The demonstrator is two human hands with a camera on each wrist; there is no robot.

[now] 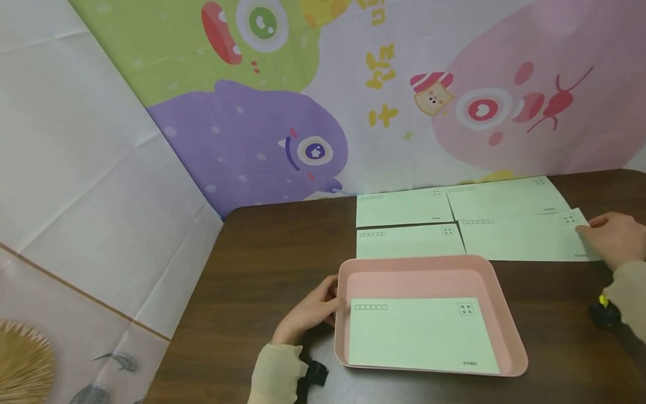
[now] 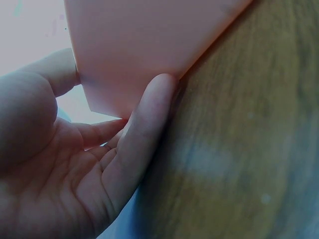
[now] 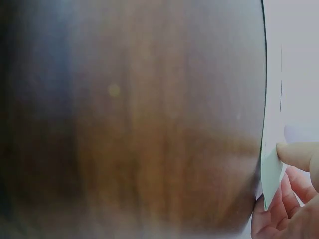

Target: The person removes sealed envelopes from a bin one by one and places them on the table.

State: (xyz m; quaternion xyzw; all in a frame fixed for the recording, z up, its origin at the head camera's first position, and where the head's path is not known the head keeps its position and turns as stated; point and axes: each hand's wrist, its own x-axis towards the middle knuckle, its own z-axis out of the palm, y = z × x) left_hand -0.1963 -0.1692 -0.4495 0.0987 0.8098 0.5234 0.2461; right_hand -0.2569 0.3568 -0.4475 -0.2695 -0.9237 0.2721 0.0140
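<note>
A pale green envelope (image 1: 525, 238), the front right one of a group on the table, has its right end pinched by my right hand (image 1: 618, 238). In the right wrist view, the thumb lies on the envelope's (image 3: 270, 174) upper face with fingers underneath. My left hand (image 1: 313, 306) grips the left side of a pink tray (image 1: 409, 281); the left wrist view shows thumb and fingers against the tray's wall (image 2: 134, 50). Inside the tray lies another pale green envelope (image 1: 419, 336), printed with small boxes and a stamp square.
Behind the tray lie a front left envelope (image 1: 409, 241), a back left envelope (image 1: 404, 207) and a back right envelope (image 1: 504, 199). They rest on a dark wooden table (image 1: 262, 252). A cartoon-printed cloth (image 1: 383, 157) hangs along its back edge.
</note>
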